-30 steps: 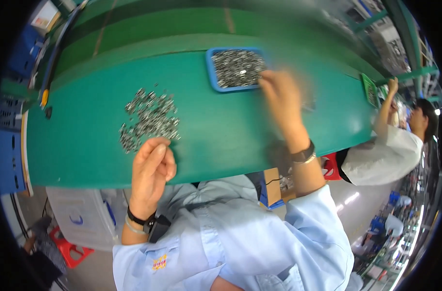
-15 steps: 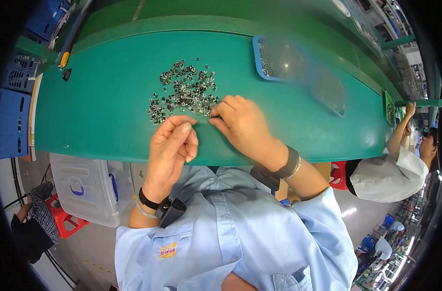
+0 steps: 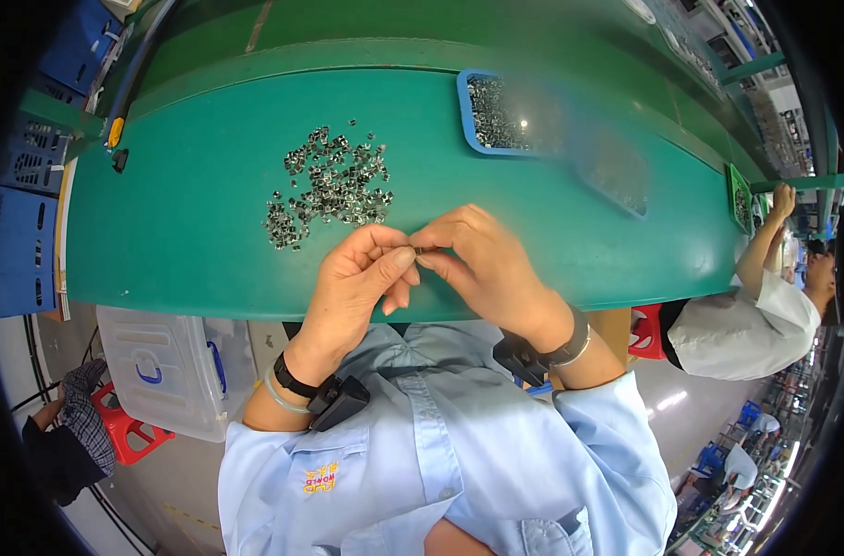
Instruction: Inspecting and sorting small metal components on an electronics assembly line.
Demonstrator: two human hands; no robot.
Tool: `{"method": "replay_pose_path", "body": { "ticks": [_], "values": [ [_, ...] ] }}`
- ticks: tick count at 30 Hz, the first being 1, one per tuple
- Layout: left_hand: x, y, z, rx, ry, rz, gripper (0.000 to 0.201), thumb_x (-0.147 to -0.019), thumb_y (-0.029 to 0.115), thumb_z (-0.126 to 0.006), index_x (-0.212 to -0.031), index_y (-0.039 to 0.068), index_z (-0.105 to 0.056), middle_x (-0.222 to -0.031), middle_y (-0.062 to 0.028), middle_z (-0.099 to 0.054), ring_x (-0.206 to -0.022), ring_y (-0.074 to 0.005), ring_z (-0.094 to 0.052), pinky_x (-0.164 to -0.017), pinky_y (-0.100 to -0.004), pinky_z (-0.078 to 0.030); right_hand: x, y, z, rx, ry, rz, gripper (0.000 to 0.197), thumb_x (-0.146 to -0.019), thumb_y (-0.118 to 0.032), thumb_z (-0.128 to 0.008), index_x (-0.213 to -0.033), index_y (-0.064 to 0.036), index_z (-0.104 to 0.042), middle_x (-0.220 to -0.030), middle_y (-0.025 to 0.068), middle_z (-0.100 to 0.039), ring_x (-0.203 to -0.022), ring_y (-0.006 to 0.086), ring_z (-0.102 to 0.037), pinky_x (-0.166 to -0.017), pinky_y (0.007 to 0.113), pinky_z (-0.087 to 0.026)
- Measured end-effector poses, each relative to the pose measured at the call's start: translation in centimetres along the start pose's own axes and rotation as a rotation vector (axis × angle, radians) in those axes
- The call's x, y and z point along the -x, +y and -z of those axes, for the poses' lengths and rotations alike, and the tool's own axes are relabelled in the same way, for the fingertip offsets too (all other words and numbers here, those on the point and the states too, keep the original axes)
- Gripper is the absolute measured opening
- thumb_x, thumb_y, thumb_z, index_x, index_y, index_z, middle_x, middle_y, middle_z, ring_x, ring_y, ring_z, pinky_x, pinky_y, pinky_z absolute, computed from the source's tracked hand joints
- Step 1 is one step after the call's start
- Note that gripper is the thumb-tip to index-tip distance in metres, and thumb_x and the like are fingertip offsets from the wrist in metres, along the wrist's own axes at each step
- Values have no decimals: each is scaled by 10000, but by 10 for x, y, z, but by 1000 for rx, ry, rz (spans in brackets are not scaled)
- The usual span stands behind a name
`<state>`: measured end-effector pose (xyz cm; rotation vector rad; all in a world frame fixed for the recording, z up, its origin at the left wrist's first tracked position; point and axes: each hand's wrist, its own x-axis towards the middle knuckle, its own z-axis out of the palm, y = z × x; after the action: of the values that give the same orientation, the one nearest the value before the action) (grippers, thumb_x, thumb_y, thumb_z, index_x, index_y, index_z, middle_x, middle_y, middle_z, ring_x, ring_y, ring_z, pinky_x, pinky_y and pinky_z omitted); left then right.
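Observation:
Over the near part of the green table [image 3: 227, 269], my two hands meet fingertip to fingertip. My left hand [image 3: 359, 283] is closed in a pinch, thumb against forefinger. My right hand [image 3: 482, 259] pinches too, from the other side. A small dark metal piece [image 3: 418, 250] shows between the fingertips, mostly covered by them. Just beyond the hands lies a loose pile of small shiny metal pieces [image 3: 339, 181], some dark on one face, with a few strays at its edges.
A blue-rimmed tray [image 3: 466, 116] of similar small pieces sits at the back right, partly blurred. A yellow-handled cutter [image 3: 115, 132] lies at the far left. A clear lidded box [image 3: 153, 361] stands below the table's left edge. A co-worker [image 3: 742, 324] sits at the right.
My right hand has drawn back from the pile's near edge to my left fingertips. Both hands now touch around a small metal piece. The view has shifted slightly.

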<state>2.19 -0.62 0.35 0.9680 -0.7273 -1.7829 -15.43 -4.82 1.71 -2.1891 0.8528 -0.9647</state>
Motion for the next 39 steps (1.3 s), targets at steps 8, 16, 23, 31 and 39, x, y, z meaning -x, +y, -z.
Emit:
{"method": "replay_pose_path", "body": {
  "ticks": [8, 16, 23, 31, 39],
  "values": [
    [2, 1, -9, -184, 32, -63, 87, -915, 95, -560, -967, 26, -566, -769, -23, -594, -584, -63, -515, -492, -185, -395, 10, -2, 4, -224, 51, -226, 180, -763, -48, -681, -921, -71, -598, -808, 51, -597, -759, 229, -583, -669, 339, -470],
    [9, 5, -15, -302, 45, -185, 51, -904, 65, -571, -947, 38, -566, -779, 1, -580, -651, -45, -505, -556, -180, -408, 10, -1, 5, -68, 78, -50, 158, -769, -69, -680, -902, -84, -596, -792, 38, -590, -726, 222, -575, -654, 328, -447],
    [12, 5, -14, -300, 39, -184, 48, -902, 56, -571, -946, 39, -565, -783, -1, -580, -663, -44, -507, -565, -182, -414, 13, -15, 5, -46, 74, -109, 127, -776, -93, -676, -880, -97, -603, -788, 17, -591, -736, 202, -579, -649, 322, -419],
    [12, 6, -14, -155, 34, -40, 115, -924, 133, -557, -967, 27, -565, -764, -30, -598, -586, -65, -518, -488, -187, -397, 16, -8, 7, 13, 73, -24, 160, -742, -52, -698, -876, -88, -620, -846, 36, -615, -781, 211, -585, -681, 329, -445],
    [5, 1, -14, 97, -83, 49, 125, -924, 159, -560, -917, 35, -545, -717, -51, -599, -535, -84, -522, -447, -197, -381, 17, -8, 4, 34, 144, 4, 162, -726, -51, -707, -865, -89, -635, -838, 32, -610, -792, 208, -583, -668, 324, -435]
  ]
}}
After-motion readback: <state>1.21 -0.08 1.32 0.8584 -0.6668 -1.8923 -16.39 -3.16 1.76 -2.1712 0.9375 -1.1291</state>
